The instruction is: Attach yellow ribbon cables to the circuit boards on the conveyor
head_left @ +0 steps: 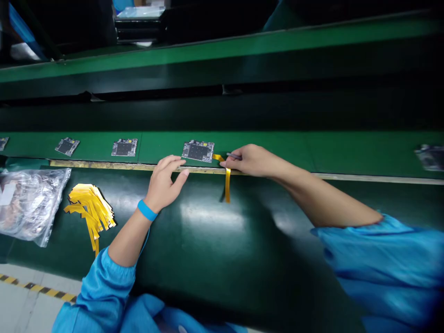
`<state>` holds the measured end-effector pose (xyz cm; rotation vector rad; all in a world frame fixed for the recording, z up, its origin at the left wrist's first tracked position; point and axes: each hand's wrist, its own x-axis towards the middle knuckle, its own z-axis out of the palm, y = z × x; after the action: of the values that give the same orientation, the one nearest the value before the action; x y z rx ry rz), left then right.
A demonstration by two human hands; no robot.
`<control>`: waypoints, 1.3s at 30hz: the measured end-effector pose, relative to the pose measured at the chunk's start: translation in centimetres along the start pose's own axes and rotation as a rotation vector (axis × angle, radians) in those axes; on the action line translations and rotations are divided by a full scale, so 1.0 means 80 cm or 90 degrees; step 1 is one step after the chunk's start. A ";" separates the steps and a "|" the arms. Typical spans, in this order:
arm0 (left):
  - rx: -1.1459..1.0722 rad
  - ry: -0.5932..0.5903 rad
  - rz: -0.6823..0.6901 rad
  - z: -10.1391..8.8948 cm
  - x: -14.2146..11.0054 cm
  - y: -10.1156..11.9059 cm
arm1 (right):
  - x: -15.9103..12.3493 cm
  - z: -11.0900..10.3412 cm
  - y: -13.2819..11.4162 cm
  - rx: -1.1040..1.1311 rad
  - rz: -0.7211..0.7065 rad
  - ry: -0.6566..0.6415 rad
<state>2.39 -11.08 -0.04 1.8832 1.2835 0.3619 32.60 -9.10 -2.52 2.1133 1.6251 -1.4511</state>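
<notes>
My left hand [166,182] has its fingers outstretched, thumb apart, holding nothing. It rests at the ledge by the lower left corner of a circuit board [197,151]. Fingers closed, my right hand [251,160] grips a thin grey pen-like tool [234,156] just right of that board. From the board's right edge a yellow flex cable [227,185] runs beneath my right fingertips and hangs down over the ledge. Whether those fingers also pinch the cable I cannot tell.
More circuit boards [124,147] lie along the green belt [277,143] on both sides. A fanned pile of yellow flex cables [92,208] sits on the dark green bench [208,259], beside a clear plastic bag [33,203]. A raised green shelf [208,48] runs behind.
</notes>
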 end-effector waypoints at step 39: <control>0.354 0.027 -0.368 -0.213 -0.110 -0.052 | 0.001 0.111 -0.097 -0.130 -0.138 0.103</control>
<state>-14.85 -10.28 9.34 1.8176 2.0248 -0.2908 21.07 -10.96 -4.00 2.0379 2.0214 -1.1299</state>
